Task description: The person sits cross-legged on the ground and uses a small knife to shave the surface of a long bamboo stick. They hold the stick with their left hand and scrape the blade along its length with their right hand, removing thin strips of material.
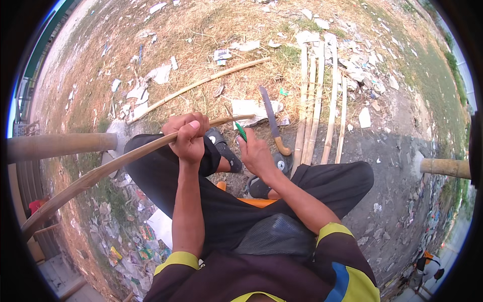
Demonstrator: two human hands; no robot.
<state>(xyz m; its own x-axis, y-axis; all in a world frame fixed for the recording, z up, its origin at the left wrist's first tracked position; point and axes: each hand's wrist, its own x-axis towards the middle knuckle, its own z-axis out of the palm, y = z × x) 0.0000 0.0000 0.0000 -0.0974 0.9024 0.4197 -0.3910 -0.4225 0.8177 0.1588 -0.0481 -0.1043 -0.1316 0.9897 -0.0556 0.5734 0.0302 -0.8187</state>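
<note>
My left hand [187,135] is closed around a long split bamboo strip [115,163], which runs from the lower left to a tip just beyond my right hand. My right hand [255,153] grips a small green-handled tool [240,131]. Its thin dark end crosses close to the strip's tip; whether the two touch, I cannot tell. Ahead of my right hand, a machete [269,111] with a wooden handle lies on the ground, handle toward me. Several pale bamboo strips [317,95] lie side by side to its right. Another single strip [201,80] rests slantwise on the dry grass ahead.
A thick bamboo post [63,146] stands at my left and another [445,166] at my right. Paper scraps and litter [161,74] cover the ground. Beneath me shows part of something orange [259,202]. Another person [426,269] is at the lower right.
</note>
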